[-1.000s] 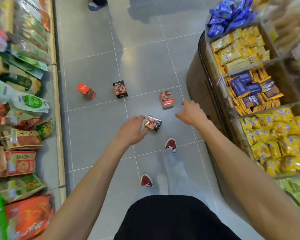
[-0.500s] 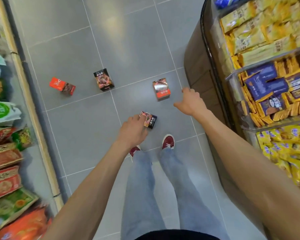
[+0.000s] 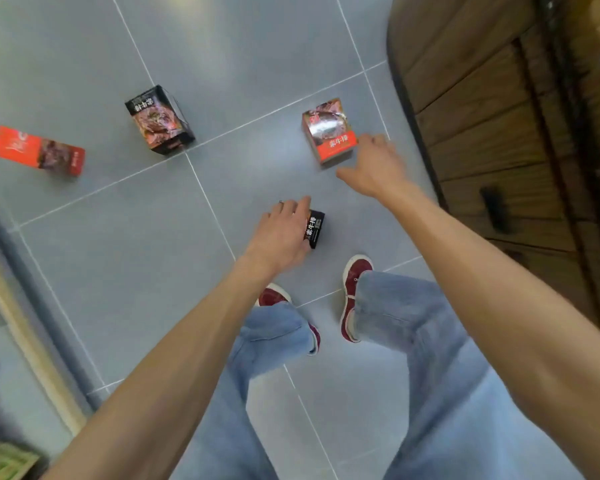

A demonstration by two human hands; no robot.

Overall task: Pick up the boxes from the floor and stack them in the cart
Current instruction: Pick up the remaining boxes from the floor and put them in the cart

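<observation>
Several food boxes lie on the grey tiled floor. My left hand is down over a small black box just ahead of my shoes, fingers and thumb closed around it; most of the box is hidden. My right hand is spread next to a red and silver box, fingertips at its right side, thumb below it. Farther left stand a larger black box and a red box lying flat. No cart is in view.
A wooden display stand rises close on the right. A shelf base rail runs along the left edge. My legs in jeans and my red shoes stand right behind the small black box.
The view has dropped closer to the floor. My left hand has closed on the small black box, and my right hand has reached forward to the red and silver box.
</observation>
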